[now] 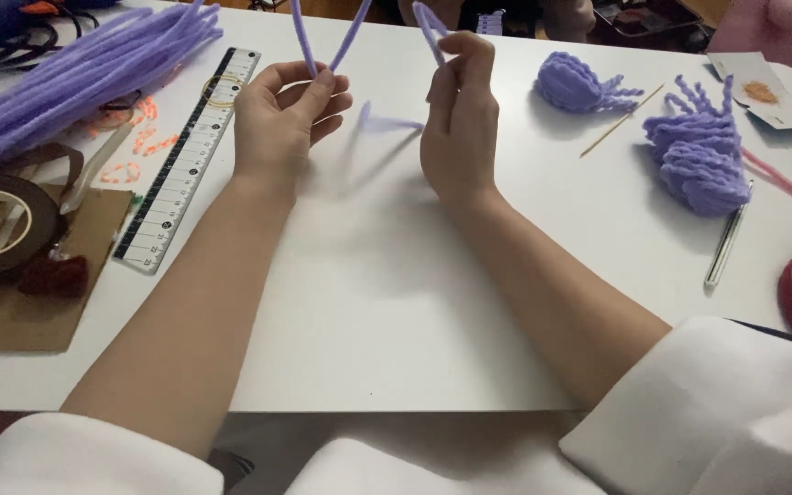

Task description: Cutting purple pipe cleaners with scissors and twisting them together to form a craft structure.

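Your left hand (pixel 288 117) pinches a purple pipe cleaner (pixel 348 37) between thumb and fingertips, its two strands rising up and away from your knuckles, while your right hand (pixel 458 119) grips another bent end of purple stem (pixel 428 27) just above its thumb; a short loop (pixel 387 122) lies on the table (pixel 396 293) between your two hands. To my eye you are shaping a bend, so keep both pinches close to the fold and turn the wrists slowly, letting the wire curve rather than kink. The finished purple curled pieces (pixel 698 151) sit well off to the outside of your right hand, the ruler (pixel 185 165) just outside your left
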